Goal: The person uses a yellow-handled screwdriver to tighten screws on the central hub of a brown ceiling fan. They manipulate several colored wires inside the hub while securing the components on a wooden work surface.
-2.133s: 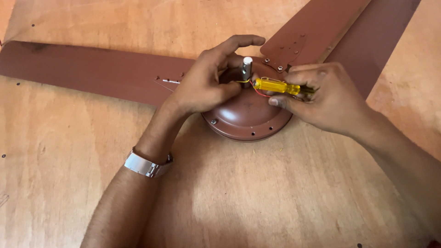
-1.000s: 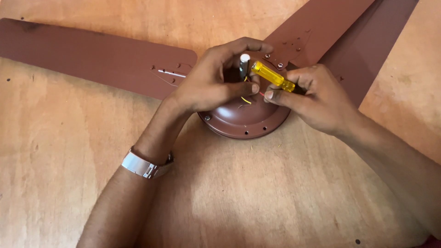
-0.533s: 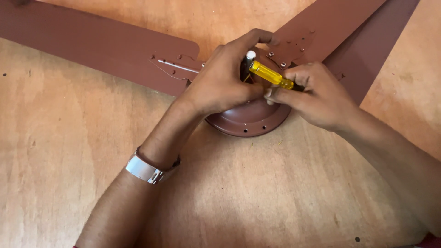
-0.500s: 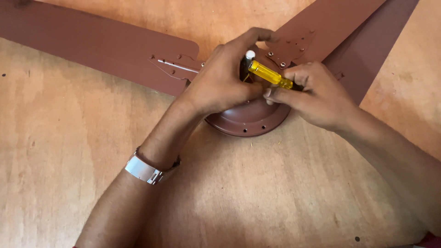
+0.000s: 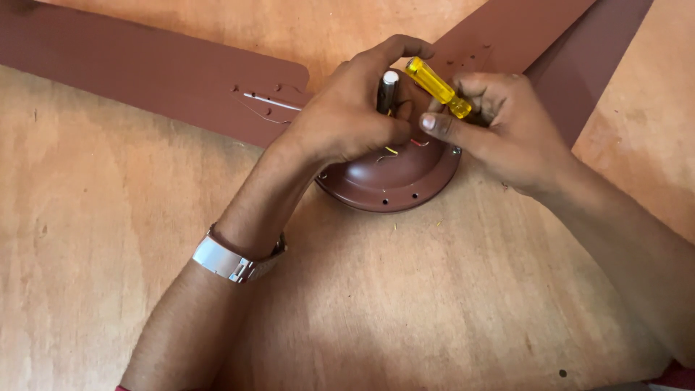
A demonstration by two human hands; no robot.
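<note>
A brown ceiling fan lies on a wooden surface, its round motor housing (image 5: pixel 394 181) in the middle of the view. My left hand (image 5: pixel 347 116) rests on top of the housing, fingers curled around the grey metal shaft (image 5: pixel 389 90) and thin yellow and red wires (image 5: pixel 405 146). My right hand (image 5: pixel 499 130) holds a yellow-handled screwdriver (image 5: pixel 438 87), tilted with its handle end up and left, beside the shaft. The screwdriver's tip is hidden behind my fingers.
One fan blade (image 5: pixel 145 69) stretches to the upper left, with small screw holes near its inner end. Two more blades (image 5: pixel 550 36) run to the upper right. A silver watch (image 5: pixel 224 261) sits on my left wrist. The plywood surface (image 5: pixel 434 304) lies below.
The fan has turned slightly under my hands. The screwdriver has gone from lying nearly flat to tilted up, and my right hand has drawn in closer to the shaft.
</note>
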